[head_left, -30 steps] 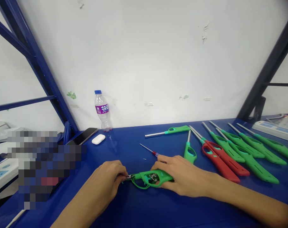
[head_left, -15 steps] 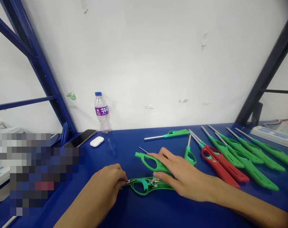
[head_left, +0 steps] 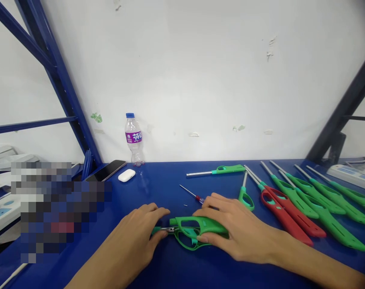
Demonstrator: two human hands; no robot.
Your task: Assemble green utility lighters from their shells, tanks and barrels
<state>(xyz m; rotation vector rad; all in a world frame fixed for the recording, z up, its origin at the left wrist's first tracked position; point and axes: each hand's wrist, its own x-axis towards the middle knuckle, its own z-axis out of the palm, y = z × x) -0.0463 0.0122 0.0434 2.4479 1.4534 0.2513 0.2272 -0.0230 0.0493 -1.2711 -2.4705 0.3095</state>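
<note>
A green long-necked gas lighter lies opened on the blue table. Its lower shell half shows a teal trigger inside. Held by my right hand is the upper shell half, thumb along the near side and fingers over the far side. It sits slightly askew above the lower half, covering most of the inner parts. My left hand is around the lighter's teal collar at the neck, its thumb by the metal piece and its index finger lifted. A screwdriver with a red and clear handle lies behind the right hand.
A small screw lies near the screwdriver. Several green lighters and two red lighters are on the right. Farther back are another green lighter, a bottle, a white earphone case and a phone.
My right hand has lowered the upper shell half onto the lower one, hiding the inner parts. My left index finger has lifted from the metal piece. The view has shifted slightly.
</note>
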